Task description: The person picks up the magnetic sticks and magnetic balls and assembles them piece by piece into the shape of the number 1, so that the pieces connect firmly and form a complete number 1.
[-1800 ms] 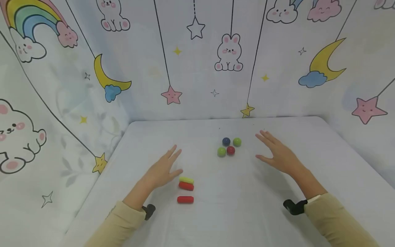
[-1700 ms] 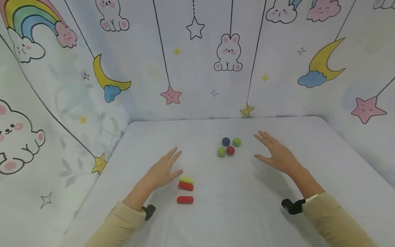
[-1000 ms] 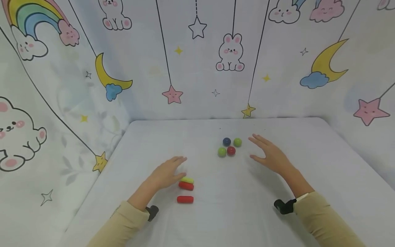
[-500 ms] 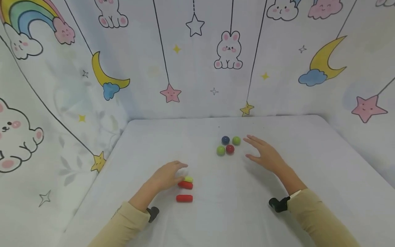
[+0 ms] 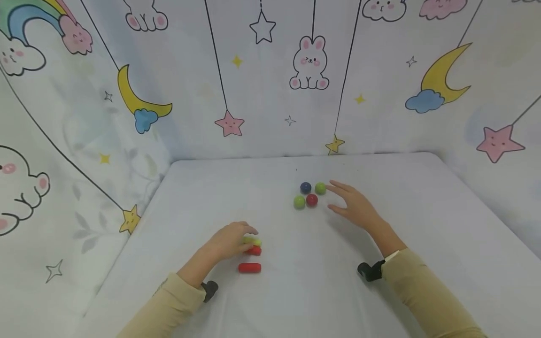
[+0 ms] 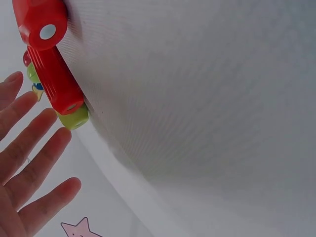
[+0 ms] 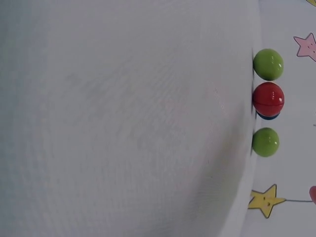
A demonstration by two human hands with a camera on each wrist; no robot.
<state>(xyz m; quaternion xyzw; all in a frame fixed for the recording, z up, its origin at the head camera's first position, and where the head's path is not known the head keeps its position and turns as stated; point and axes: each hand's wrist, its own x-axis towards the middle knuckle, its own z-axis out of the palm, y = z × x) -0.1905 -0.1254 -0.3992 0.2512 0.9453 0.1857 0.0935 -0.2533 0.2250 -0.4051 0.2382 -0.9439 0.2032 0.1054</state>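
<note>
In the head view, my left hand (image 5: 230, 240) hovers over a yellow-green cylinder (image 5: 257, 242) and the red cylinder (image 5: 254, 250) lying against it, partly covering both. Its fingers are loosely bent and spread in the left wrist view, with fingertips close beside the yellow-green cylinder (image 6: 74, 118). A second red cylinder (image 5: 250, 268), with a pale disc on its end, lies nearer me. My right hand (image 5: 355, 206) is held with fingers apart, its fingertips right at a green ball (image 5: 320, 188). Grouped with that ball are a blue ball (image 5: 305, 188), a red ball (image 5: 312, 200) and another green ball (image 5: 299, 202).
A white cloth covers the table (image 5: 296, 291). Behind it and along both sides hangs a printed curtain (image 5: 270, 94) with stars, moons and bunnies. Dark wrist cameras (image 5: 371, 271) sit below both hands, close over the cloth.
My left hand has come right and lower over the yellow-green cylinder, its fingers bending. My right hand has moved left to the balls. The head view has tilted slightly down.
</note>
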